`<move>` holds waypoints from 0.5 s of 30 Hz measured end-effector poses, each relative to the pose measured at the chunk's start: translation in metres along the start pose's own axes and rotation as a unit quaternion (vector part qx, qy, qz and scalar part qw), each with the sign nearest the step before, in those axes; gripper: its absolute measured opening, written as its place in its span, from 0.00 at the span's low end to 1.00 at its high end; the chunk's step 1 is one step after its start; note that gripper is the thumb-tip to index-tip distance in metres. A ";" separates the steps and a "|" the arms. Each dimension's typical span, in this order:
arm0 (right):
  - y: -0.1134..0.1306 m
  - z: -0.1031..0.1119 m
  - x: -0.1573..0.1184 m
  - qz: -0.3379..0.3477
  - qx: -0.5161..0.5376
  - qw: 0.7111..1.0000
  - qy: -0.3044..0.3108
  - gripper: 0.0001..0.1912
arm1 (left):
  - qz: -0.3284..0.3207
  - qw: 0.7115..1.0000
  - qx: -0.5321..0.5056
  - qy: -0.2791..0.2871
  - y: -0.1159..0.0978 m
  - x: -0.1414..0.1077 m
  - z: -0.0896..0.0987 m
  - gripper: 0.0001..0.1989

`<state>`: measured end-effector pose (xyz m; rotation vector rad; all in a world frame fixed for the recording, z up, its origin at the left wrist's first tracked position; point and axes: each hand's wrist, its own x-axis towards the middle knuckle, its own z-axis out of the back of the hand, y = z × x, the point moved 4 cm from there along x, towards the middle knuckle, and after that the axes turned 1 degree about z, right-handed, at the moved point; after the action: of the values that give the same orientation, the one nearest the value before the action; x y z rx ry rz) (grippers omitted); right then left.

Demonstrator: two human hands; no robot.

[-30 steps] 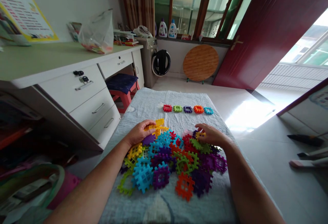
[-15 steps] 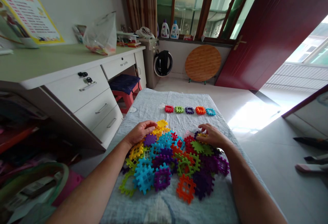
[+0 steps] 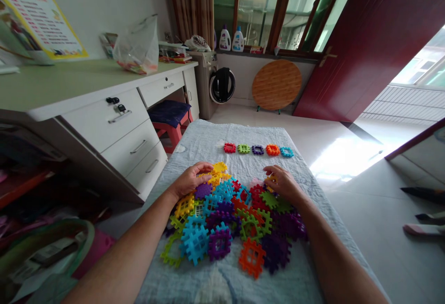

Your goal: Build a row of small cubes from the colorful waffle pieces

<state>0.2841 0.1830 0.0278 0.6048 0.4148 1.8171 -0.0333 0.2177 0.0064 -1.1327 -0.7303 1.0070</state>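
A mixed heap of interlocking plastic building pieces (image 3: 222, 211) in yellow, blue, purple, red, green and orange lies on the cloth-covered table (image 3: 208, 281). My left hand (image 3: 190, 180) rests at the heap's left edge, fingers apart, beside yellow pieces (image 3: 219, 178) and a purple piece (image 3: 203, 191). At the heap's right side, my right hand (image 3: 285, 184) has its thumb and fingers around a yellow piece (image 3: 271, 181), partly hidden by the hand. Green pieces (image 3: 269, 199) lie just under it. Beyond the heap, red (image 3: 229, 148), green (image 3: 244, 148), purple (image 3: 257, 149), orange (image 3: 273, 149) and blue (image 3: 287, 151) pieces form a row.
To the left stands a desk (image 3: 86, 81) with drawers, a plastic bag (image 3: 139, 49) on top. A stool (image 3: 170, 114) is beside it. Farther back are a washing machine (image 3: 205, 81) and a round wooden board (image 3: 277, 84). A red door (image 3: 351, 49) stands at the right.
My right hand has shifted slightly left, with the yellow piece showing between its fingers and a dark purple piece there no longer visible. My left hand has barely moved.
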 end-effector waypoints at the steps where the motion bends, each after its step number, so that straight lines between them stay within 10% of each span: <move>1: 0.005 -0.002 0.000 0.005 0.039 0.999 -0.003 0.15 | 0.009 1.000 -0.014 0.006 0.000 0.000 0.000 0.21; 9: 0.004 -0.002 0.000 0.017 0.065 0.991 -0.117 0.17 | 0.060 0.997 -0.053 0.012 0.004 0.001 0.007 0.21; 15: -0.006 -0.002 0.000 0.001 0.004 0.995 -0.099 0.13 | -0.029 0.991 0.119 -0.045 -0.015 0.011 0.009 0.18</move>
<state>0.2873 0.1848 0.0224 0.7825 0.2876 1.7388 -0.0322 0.2300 0.0232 -0.8591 -0.6900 1.0706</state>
